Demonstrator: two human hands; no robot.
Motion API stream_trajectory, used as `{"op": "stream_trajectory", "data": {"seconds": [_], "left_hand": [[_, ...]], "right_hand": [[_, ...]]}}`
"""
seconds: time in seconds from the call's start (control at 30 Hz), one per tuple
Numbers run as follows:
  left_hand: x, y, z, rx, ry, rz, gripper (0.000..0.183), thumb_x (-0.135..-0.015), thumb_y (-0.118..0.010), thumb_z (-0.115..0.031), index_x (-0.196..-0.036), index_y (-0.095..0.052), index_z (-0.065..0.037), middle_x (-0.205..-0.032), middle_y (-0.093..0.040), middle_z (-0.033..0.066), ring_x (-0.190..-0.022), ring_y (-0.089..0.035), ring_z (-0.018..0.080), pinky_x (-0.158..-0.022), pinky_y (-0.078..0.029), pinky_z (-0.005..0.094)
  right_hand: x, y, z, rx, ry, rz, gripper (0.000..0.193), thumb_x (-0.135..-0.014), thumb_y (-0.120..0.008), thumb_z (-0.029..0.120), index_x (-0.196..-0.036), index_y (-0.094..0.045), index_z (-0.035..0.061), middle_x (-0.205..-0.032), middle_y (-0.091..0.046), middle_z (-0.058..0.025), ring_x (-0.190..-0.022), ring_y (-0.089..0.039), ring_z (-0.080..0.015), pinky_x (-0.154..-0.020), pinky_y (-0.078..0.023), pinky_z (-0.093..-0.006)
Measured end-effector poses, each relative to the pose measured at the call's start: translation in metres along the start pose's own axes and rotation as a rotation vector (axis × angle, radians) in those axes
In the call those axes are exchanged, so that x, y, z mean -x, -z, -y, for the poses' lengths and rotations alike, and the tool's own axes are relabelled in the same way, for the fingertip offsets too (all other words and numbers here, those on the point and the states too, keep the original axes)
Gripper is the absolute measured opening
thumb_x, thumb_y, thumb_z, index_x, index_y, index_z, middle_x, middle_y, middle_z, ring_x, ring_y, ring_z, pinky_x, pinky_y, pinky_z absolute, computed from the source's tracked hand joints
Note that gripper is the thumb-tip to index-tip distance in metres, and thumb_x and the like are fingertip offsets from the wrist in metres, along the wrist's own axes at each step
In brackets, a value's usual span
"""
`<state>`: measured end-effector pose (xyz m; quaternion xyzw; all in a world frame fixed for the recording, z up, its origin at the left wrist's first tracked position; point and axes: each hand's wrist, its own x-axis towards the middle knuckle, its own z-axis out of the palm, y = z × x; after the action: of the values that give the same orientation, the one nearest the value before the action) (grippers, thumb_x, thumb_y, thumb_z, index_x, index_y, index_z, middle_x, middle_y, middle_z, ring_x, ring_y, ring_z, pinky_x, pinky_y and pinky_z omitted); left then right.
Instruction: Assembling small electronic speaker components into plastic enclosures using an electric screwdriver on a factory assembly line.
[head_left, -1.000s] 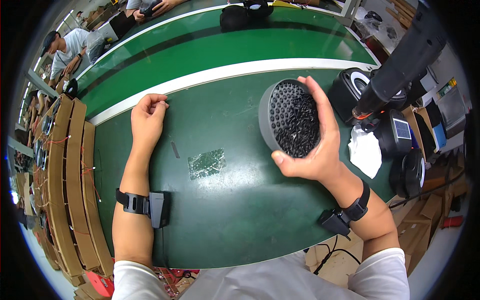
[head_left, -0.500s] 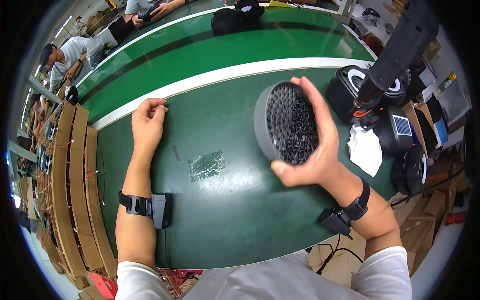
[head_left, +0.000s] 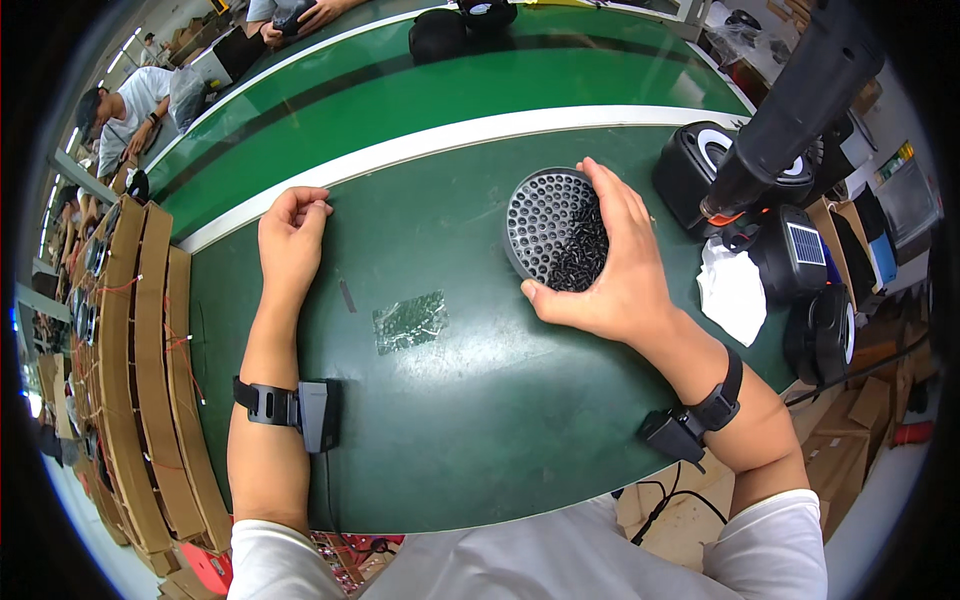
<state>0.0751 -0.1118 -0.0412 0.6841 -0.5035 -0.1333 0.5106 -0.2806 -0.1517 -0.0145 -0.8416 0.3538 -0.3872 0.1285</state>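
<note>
Head view: at the right of the green bench [head_left: 430, 440], the right hand [head_left: 630, 270] holds a round grey dish [head_left: 537, 218], its fingers spread wide around the right side, with the thumb at the near edge and the fingertips at the far edge. That broad grip probably serves to steady a shape too wide to pinch, and it leaves the dish's left side uncovered. Whether the dish rests on the bench or hangs just above it, I cannot tell. Small black pieces, apparently screws [head_left: 580, 255], are heaped in the right part of the dish, beside the palm, while the left part shows a floor with rows of round dark spots; the uneven heap may come from tilting or shaking. The left hand [head_left: 292, 238] lies near the bench's far left edge, well apart from the dish, with its fingers curled narrow and the thumb close to the index finger; no held thing shows there, and it seems merely parked out of the way. Between the two hands, a clear patch [head_left: 408, 322] lies flat on the bench, perhaps stuck down. To the right, a crumpled white sheet [head_left: 732, 297] and black speaker boxes [head_left: 688, 172] stand along the side, presumably to leave the middle free for handling.
</note>
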Motion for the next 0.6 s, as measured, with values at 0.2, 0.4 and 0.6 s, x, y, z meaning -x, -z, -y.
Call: {"op": "stream_trajectory", "data": {"seconds": [0.2,0.4,0.6], "left_hand": [[0.001,-0.001,0.002,0.031,0.016,0.004,0.014,-0.089,-0.059,-0.006,-0.098,-0.067,0.001,-0.082,-0.066,0.0020,-0.070,-0.054,0.0055,-0.067,-0.045,0.0206],[-0.002,0.001,0.006,-0.008,0.049,0.051,0.015,-0.091,-0.059,-0.006,-0.102,-0.066,0.001,-0.091,-0.066,0.0028,-0.085,-0.063,0.0107,-0.080,-0.047,0.0239],[-0.007,0.003,0.007,0.001,0.006,0.069,0.017,-0.090,-0.059,-0.007,-0.103,-0.066,0.000,-0.093,-0.066,0.0024,-0.087,-0.062,0.0103,-0.081,-0.046,0.0236]], "right_hand": [[0.002,-0.007,-0.003,0.142,-0.108,0.127,0.106,-0.058,-0.082,0.038,-0.134,-0.035,-0.0192,-0.132,-0.046,-0.0318,-0.127,-0.043,-0.0443,-0.109,-0.035,-0.0467],[0.005,-0.004,-0.002,0.138,-0.129,0.135,0.103,-0.070,-0.078,0.049,-0.138,-0.035,-0.0153,-0.138,-0.043,-0.0324,-0.130,-0.042,-0.0428,-0.110,-0.033,-0.0446],[-0.013,-0.008,-0.022,-0.705,-0.510,-0.126,0.058,-0.101,-0.040,0.043,-0.129,-0.052,-0.0067,-0.132,-0.056,-0.0179,-0.130,-0.046,-0.0258,-0.113,-0.029,-0.0366]]}}
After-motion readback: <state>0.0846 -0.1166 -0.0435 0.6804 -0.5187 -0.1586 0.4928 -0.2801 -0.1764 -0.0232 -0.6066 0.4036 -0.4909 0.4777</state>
